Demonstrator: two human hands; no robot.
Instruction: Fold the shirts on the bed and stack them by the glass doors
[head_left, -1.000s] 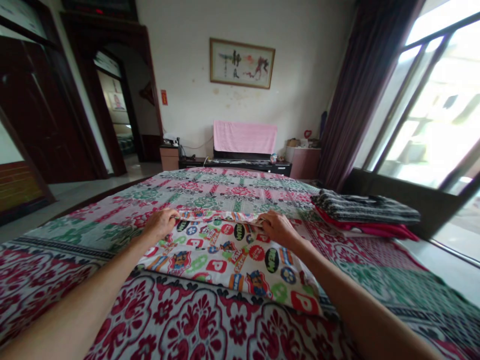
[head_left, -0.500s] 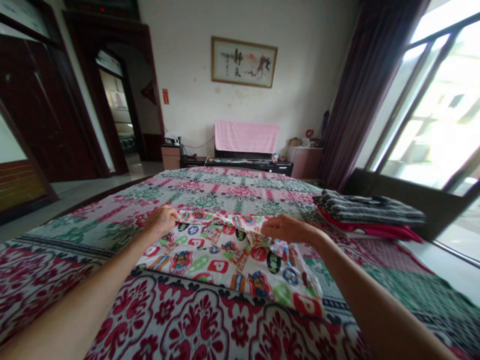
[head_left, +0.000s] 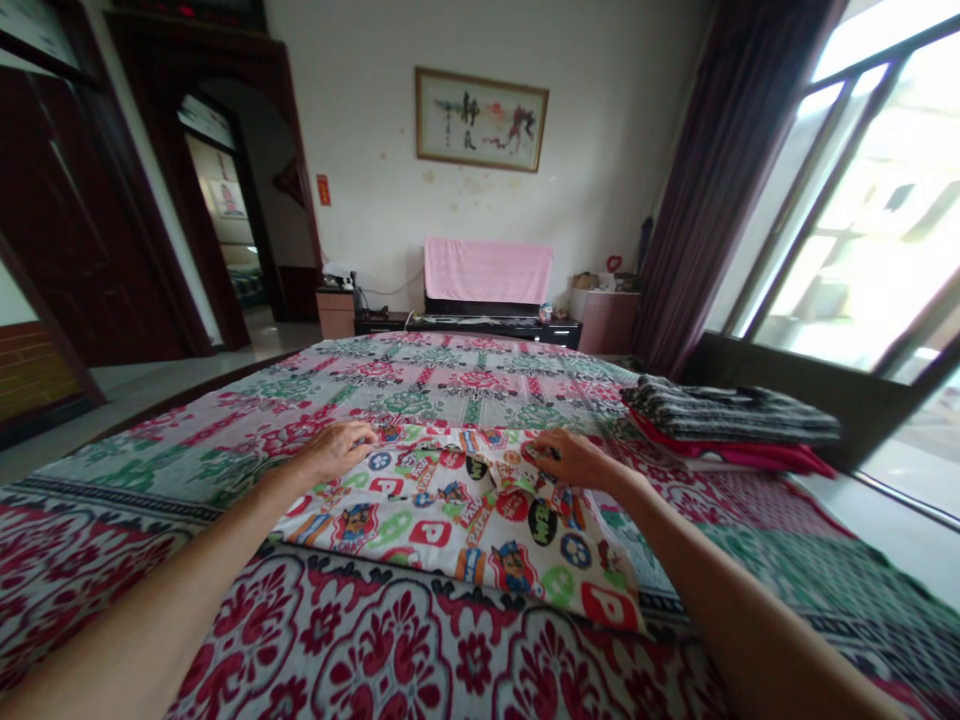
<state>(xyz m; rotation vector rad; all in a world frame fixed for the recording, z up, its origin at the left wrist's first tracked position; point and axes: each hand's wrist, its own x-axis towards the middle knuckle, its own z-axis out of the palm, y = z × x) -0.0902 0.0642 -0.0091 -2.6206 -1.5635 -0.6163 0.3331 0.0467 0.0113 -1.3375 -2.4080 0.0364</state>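
Note:
A white cloth (head_left: 439, 515) printed with colourful cartoon dogs, badges and letters lies on the patterned bedspread (head_left: 390, 635), with small wrinkles near its middle. What kind of article it is I cannot make out. My left hand (head_left: 339, 450) is at its far left corner, fingers curled onto the edge. At the far right part of the cloth, my right hand (head_left: 568, 458) has its fingers bent and closed on the fabric. Both forearms reach in from the lower corners, and the fingertips are partly hidden.
A folded stack with a black-and-white knit (head_left: 731, 410) on top of red fabric (head_left: 787, 455) lies on the bed's right side. Past the bed stands a low black cabinet (head_left: 480, 328) with a pink towel (head_left: 487, 268) draped above it. Windows (head_left: 862, 240) are on the right.
My left hand has shifted right along the cloth's far edge. The far edge lies a little flatter, and my right hand has moved only slightly. The view has turned slightly.

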